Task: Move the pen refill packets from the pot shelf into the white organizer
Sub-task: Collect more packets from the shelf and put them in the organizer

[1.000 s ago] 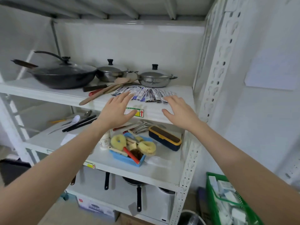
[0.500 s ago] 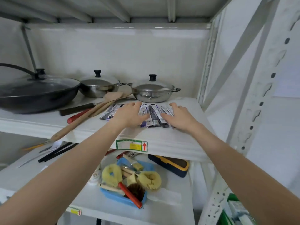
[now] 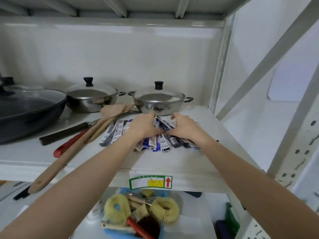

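White metal pot shelf [image 3: 181, 163] against a pale wall, both hands gathering pen refill packets [image 3: 155, 144] near its right front.

Above, ribbed underside of the next shelf; at the right edge, a perforated upright [image 3: 296, 149] and a diagonal brace. Along the back edge, two lidded steel pots [image 3: 157, 99], plus one dark wok [image 3: 29, 109] under a glass lid at the left edge. In front of those, two wooden spatulas [image 3: 69, 152], one red-handled tool [image 3: 69, 144] and one dark handle. Packets fanned flat in front of the right-hand pot, too overlapped to count. Left hand [image 3: 143, 126] and right hand [image 3: 184, 128] close together on the fan, fingers curled round packets and bunching them. On the front lip, one green-bordered label [image 3: 151, 182]. Below, on the lower shelf, one blue tray [image 3: 110, 232] with two yellow scrubbers and brushes.
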